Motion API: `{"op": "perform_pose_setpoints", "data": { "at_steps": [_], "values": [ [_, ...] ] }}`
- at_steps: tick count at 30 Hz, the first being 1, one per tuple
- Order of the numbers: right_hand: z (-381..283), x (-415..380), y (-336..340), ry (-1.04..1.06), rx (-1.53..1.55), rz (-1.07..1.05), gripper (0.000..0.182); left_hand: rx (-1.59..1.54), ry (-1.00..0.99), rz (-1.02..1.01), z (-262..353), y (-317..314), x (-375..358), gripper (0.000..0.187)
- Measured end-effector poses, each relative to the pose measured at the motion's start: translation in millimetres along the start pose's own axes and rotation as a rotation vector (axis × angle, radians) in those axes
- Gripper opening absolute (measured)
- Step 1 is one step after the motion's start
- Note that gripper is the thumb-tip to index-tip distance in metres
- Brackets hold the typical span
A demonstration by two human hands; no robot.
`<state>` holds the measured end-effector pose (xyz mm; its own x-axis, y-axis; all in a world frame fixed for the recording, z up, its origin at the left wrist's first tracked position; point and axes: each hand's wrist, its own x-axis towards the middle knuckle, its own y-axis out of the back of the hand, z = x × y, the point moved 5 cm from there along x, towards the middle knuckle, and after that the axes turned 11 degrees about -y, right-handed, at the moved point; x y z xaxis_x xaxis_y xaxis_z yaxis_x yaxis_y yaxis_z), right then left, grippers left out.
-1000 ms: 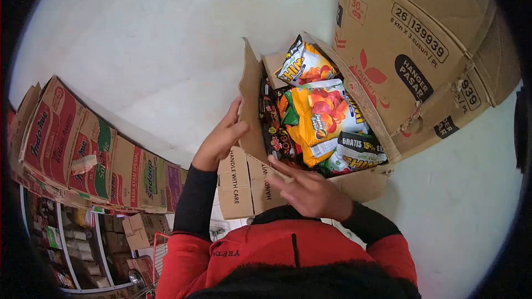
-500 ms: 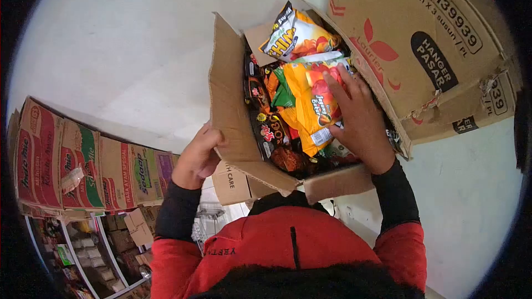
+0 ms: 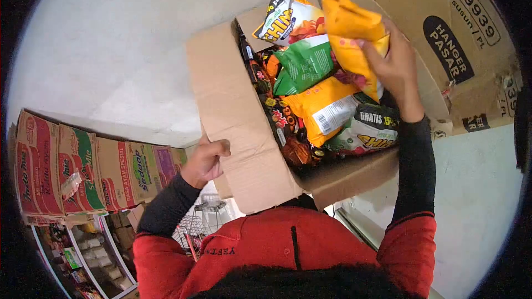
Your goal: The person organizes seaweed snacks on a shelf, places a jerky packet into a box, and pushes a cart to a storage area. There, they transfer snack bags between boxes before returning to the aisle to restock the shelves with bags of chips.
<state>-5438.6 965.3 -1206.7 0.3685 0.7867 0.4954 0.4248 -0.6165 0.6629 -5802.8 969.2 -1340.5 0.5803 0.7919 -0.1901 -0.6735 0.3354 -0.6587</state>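
My right hand (image 3: 398,66) grips a yellow snack bag (image 3: 354,22), raised over the right side of an open cardboard box (image 3: 235,111). My left hand (image 3: 206,159) is closed on the edge of the box's left flap. Inside lie a green snack bag (image 3: 306,65) and another yellow bag (image 3: 331,112) with a barcode label. A white and orange snack bag (image 3: 291,19) leans at the far end, and a similar bag (image 3: 368,135) lies at the near right. Several dark packets (image 3: 284,127) fill the left side, partly covered.
A large carton (image 3: 471,50) marked "Hanger Pasar" stands close on the right. Flattened noodle cartons (image 3: 77,171) hang at the left, above shelves of goods (image 3: 91,254). A pale wall (image 3: 122,50) rises behind. Below the box shows a wire basket (image 3: 191,232).
My right hand has lifted the yellow bag up and to the right, uncovering the green and other yellow bags. The left flap now leans further outward, still in my left hand.
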Motion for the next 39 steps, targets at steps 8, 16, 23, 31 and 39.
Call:
{"op": "perform_pose_setpoints", "data": {
  "at_steps": [8,16,23,31,39],
  "values": [
    [-12,3,8,0.058,0.056,0.044,0.033,-0.139,-0.020,0.217,-67,31,12,0.025],
    [-110,-9,68,0.016,0.491,0.030,0.015,-0.016,-0.001,0.290,-86,-1,32,0.024],
    [-106,-63,-2,0.296,-0.405,-0.370,0.020,0.779,-0.604,0.475,-44,-26,15,0.080],
    [-84,-34,-5,0.517,-0.012,-0.536,0.014,1.175,-1.091,0.017,26,-123,0,0.079],
    [-64,-52,-16,0.334,0.121,-0.797,0.039,2.064,-0.968,-0.867,19,-187,2,0.064]
  ]
}}
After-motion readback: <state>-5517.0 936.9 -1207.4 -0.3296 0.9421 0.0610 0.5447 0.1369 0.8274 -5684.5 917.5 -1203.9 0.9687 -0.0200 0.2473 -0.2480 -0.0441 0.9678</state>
